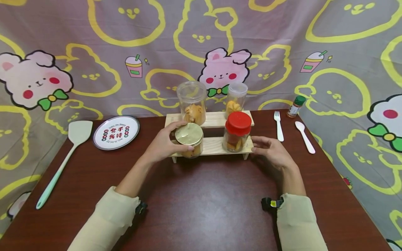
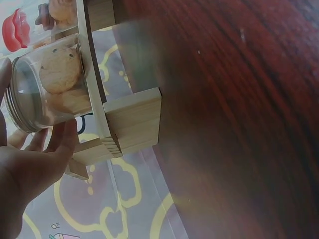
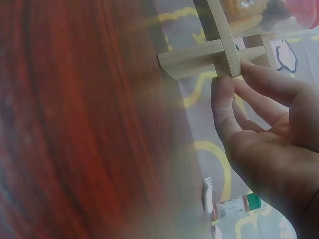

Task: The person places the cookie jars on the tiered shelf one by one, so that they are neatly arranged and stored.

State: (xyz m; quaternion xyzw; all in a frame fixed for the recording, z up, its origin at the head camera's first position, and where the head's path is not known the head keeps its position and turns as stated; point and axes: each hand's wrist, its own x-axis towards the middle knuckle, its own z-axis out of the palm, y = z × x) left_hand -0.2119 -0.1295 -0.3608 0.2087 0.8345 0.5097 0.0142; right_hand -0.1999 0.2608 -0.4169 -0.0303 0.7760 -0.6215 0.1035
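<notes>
My left hand (image 1: 164,141) curls round a glass jar (image 1: 197,150) with a gold lid, thumb in front and fingers behind. Cookies show inside this jar (image 2: 62,74) in the left wrist view, and it stands on the lower step of a two-tier wooden rack (image 1: 213,144). At the rack's right end my right hand (image 1: 273,151) pinches the lower board between thumb and fingers; the right wrist view has the fingertips (image 3: 223,89) right at the board's end. Beside that hand, a red-lidded jar (image 1: 238,129) stands on the same step.
Two clear-lidded jars, a wide one (image 1: 192,104) and a narrow one (image 1: 236,99), stand on the upper step. Left lie a plate (image 1: 116,132) and a spatula (image 1: 62,164). Right are a white fork (image 1: 278,125), a white spoon (image 1: 304,137) and a green-capped spice bottle (image 1: 296,107).
</notes>
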